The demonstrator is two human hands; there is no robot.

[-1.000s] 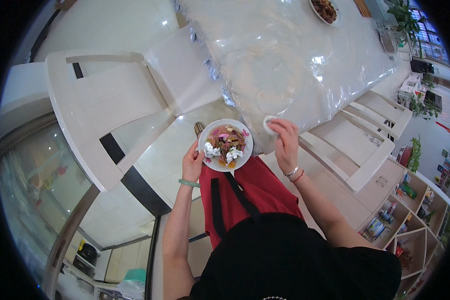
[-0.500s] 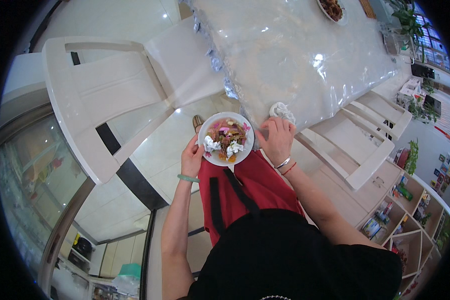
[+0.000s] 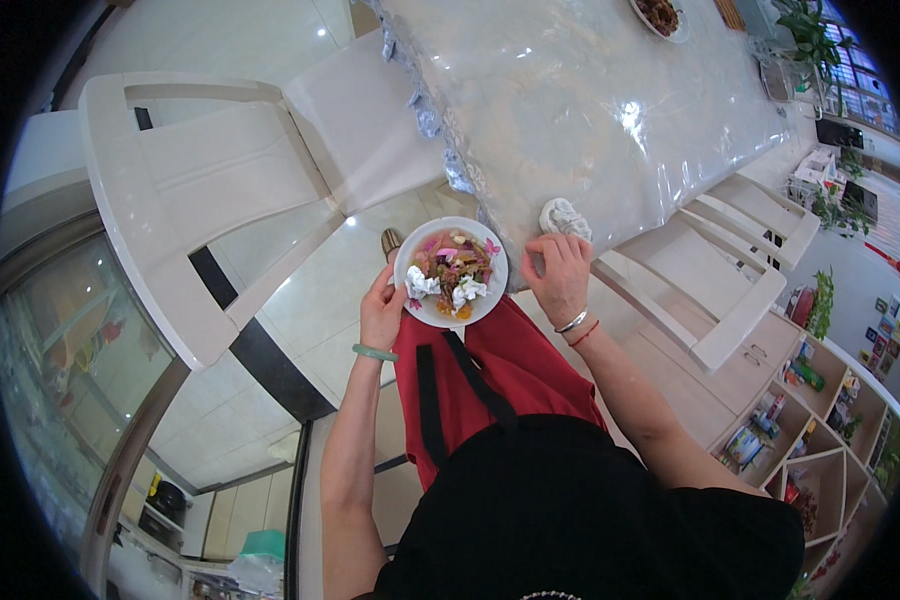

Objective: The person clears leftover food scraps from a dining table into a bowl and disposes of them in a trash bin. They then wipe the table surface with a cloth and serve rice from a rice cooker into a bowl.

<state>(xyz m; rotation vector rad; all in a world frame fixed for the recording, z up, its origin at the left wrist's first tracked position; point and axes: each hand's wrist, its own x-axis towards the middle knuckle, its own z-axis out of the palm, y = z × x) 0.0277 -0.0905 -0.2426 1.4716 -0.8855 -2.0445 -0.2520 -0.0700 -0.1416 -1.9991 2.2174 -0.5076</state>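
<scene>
White cloth [image 3: 565, 217]: a second ago it was at the fingertips of the right hand; now it sits crumpled on the near corner of the table, right of the frame's middle, just beyond that hand. Over the last half second it has barely shifted.
Right hand [image 3: 560, 280]: at the table corner, palm down, fingers bent and the thumb set a little apart from them. The fingertips are hidden under the hand, so whether they pinch something or touch the cloth's edge I cannot tell.
Plate [image 3: 499, 275]: near the middle of the frame, its right rim just beside the table corner, roughly level and where it was a second ago.
Left hand [image 3: 378, 312]: clasping the plate's left rim, thumb over the edge, the other fingers mostly hidden beneath; the same hold as before.
Food scraps [image 3: 450, 255]: heaped on the plate, mixed pink, brown and yellowish.
Crumpled tissues [image 3: 422, 284]: two white wads on the near side of the heap, unchanged.
Table [image 3: 570, 120]: under a glossy clear cover, filling the upper middle of the frame; a dish of brown food [image 3: 675, 33] stands at its top edge.
Work at the corner: my judgement is that it has passed from cloth to bare fingers, while the plate remains steadied one-handed alongside.
</scene>
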